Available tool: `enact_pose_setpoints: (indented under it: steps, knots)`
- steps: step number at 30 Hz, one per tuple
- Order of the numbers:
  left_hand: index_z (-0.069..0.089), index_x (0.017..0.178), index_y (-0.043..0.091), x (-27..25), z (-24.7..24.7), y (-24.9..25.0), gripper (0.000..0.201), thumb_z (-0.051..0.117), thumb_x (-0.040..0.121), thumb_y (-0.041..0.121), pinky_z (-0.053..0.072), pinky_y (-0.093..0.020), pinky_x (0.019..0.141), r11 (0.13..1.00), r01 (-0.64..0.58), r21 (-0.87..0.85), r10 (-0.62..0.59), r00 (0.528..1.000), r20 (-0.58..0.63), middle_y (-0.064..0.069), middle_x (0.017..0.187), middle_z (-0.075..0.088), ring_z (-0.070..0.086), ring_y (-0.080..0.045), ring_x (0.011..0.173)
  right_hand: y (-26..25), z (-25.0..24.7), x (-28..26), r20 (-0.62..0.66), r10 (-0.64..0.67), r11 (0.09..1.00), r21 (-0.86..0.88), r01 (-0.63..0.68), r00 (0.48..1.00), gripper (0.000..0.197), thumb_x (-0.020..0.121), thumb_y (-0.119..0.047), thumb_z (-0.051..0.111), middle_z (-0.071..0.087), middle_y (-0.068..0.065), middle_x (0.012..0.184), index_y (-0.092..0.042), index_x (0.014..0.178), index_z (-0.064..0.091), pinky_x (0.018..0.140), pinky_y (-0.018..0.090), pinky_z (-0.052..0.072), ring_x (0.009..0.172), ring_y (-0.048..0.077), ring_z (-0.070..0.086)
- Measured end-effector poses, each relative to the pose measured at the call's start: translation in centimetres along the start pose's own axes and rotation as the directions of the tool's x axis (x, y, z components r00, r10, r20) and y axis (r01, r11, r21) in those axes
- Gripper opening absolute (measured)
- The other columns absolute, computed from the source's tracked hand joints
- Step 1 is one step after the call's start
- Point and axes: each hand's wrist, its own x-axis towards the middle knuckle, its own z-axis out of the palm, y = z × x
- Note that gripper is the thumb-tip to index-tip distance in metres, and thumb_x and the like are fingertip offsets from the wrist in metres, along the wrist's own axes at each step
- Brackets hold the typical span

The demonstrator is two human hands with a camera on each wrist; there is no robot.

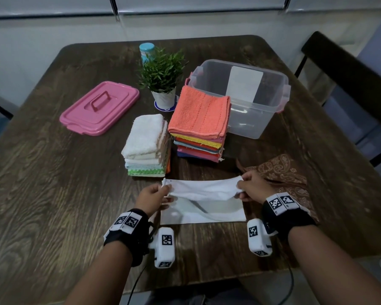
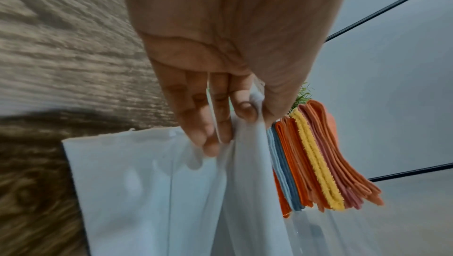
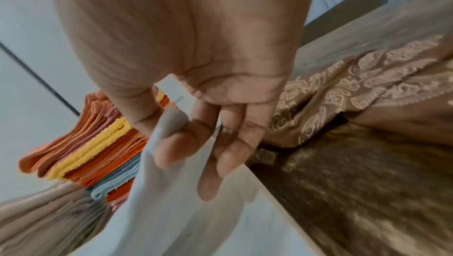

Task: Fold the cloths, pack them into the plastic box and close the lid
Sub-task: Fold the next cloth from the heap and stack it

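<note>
A thin white cloth [image 1: 204,199] lies near the table's front edge, its far edge lifted off the table. My left hand [image 1: 151,195] pinches the cloth's left end [image 2: 245,143], and my right hand [image 1: 252,186] pinches its right end [image 3: 171,163]. Behind it stand two stacks of folded cloths: a pale stack [image 1: 146,146] topped by a white towel, and a colourful stack [image 1: 200,124] topped by an orange towel. The clear plastic box [image 1: 246,95] stands open at the back right. Its pink lid [image 1: 99,107] lies flat at the back left.
A brown patterned cloth [image 1: 286,175] lies crumpled to the right of my right hand. A small potted plant [image 1: 163,78] and a blue-capped jar [image 1: 146,51] stand at the back between lid and box. A dark chair [image 1: 343,69] stands off the table's right side.
</note>
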Motion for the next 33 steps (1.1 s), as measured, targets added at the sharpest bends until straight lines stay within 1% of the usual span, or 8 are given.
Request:
enact_pose_setpoints:
  steps: [4, 9, 15, 21, 25, 27, 30, 33]
  knots:
    - [0.060, 0.079, 0.007, -0.3, -0.4, -2.0, 0.020, 0.060, 0.093, 0.021, 0.048, -0.020, 0.047, 0.987, 0.062, 0.147, -0.065, 0.998, 0.015, -0.002, 0.061, 0.068, 0.061, -0.011, 0.050, 2.3, 0.5, 0.2, 0.109, 0.092, 0.959, -0.276, -0.059, 0.990, 0.030, 0.091, -0.016, 0.057, 0.069, 0.008, 0.090, -0.014, 0.112, 0.036, 0.059, 0.028, 0.052, 0.075, 0.018, 0.071]
    - [0.054, 0.069, 0.011, -0.1, -1.4, -5.6, 0.027, 0.061, 0.092, 0.023, 0.040, -0.019, 0.040, 0.884, 0.106, 0.454, -0.125, 0.992, 0.010, -0.003, 0.062, 0.062, 0.054, -0.009, 0.042, 4.6, 1.8, -0.6, 0.091, 0.118, 0.913, -0.401, -0.072, 0.989, 0.032, 0.088, -0.013, 0.057, 0.063, 0.007, 0.071, -0.009, 0.111, 0.035, 0.042, 0.021, 0.043, 0.052, 0.014, 0.059]
    - [0.052, 0.067, 0.012, -0.1, -1.6, -4.8, 0.030, 0.063, 0.091, 0.025, 0.042, -0.022, 0.049, 0.895, 0.011, 0.445, -0.005, 1.000, -0.015, -0.001, 0.059, 0.059, 0.057, -0.012, 0.050, 3.9, 1.2, -0.4, 0.115, 0.082, 0.939, -0.342, -0.038, 0.990, 0.034, 0.084, -0.018, 0.064, 0.063, 0.008, 0.094, -0.013, 0.104, 0.037, 0.065, 0.033, 0.057, 0.073, 0.018, 0.072]
    - [0.050, 0.067, 0.013, -0.2, -1.0, -4.4, 0.027, 0.071, 0.083, 0.019, 0.046, -0.032, 0.072, 0.915, -0.177, 0.362, 0.205, 0.978, -0.039, -0.004, 0.083, 0.058, 0.058, -0.017, 0.073, 4.1, 1.5, -0.1, 0.124, 0.077, 0.877, -0.480, -0.008, 0.989, 0.036, 0.076, -0.024, 0.066, 0.069, 0.005, 0.083, -0.014, 0.101, 0.041, 0.069, 0.036, 0.060, 0.067, 0.018, 0.073]
    - [0.047, 0.063, 0.014, -0.3, -1.0, -4.8, 0.028, 0.065, 0.066, 0.035, 0.040, -0.029, 0.061, 0.927, -0.104, 0.361, 0.138, 0.988, -0.069, -0.001, 0.060, 0.055, 0.051, -0.016, 0.060, 4.8, 1.4, 0.9, 0.135, 0.098, 0.874, -0.486, -0.021, 0.986, 0.055, 0.057, -0.039, 0.067, 0.065, 0.001, 0.092, -0.019, 0.100, 0.040, 0.077, 0.042, 0.059, 0.070, 0.017, 0.072]
    - [0.045, 0.062, 0.014, 0.0, -1.2, -5.4, 0.032, 0.071, 0.076, 0.028, 0.035, -0.027, 0.057, 0.891, -0.058, 0.451, 0.105, 0.991, -0.080, 0.001, 0.059, 0.050, 0.047, -0.016, 0.060, 4.9, 1.4, 1.1, 0.131, 0.090, 0.877, -0.481, -0.016, 0.987, 0.055, 0.058, -0.035, 0.071, 0.061, 0.003, 0.097, -0.018, 0.101, 0.041, 0.075, 0.041, 0.060, 0.075, 0.019, 0.071]
    - [0.047, 0.072, 0.015, 0.2, -1.4, -6.0, 0.026, 0.069, 0.083, 0.025, 0.038, -0.028, 0.059, 0.747, 0.001, 0.665, 0.068, 0.995, -0.078, 0.001, 0.075, 0.053, 0.050, -0.015, 0.066, 4.2, 1.3, 0.5, 0.124, 0.115, 0.844, -0.535, -0.031, 0.986, 0.054, 0.064, -0.029, 0.075, 0.056, 0.005, 0.099, -0.013, 0.104, 0.042, 0.070, 0.035, 0.059, 0.083, 0.020, 0.065]
    - [0.049, 0.100, 0.015, 0.1, -1.0, -5.3, 0.026, 0.066, 0.083, 0.025, 0.043, -0.033, 0.078, 0.655, -0.026, 0.755, 0.177, 0.977, -0.120, 0.000, 0.107, 0.043, 0.053, -0.021, 0.096, 3.2, 1.5, -0.4, 0.058, 0.077, 0.679, -0.734, -0.010, 0.995, 0.069, 0.065, -0.037, 0.073, 0.050, 0.004, 0.110, -0.012, 0.118, 0.037, 0.081, 0.033, 0.049, 0.100, 0.023, 0.055]
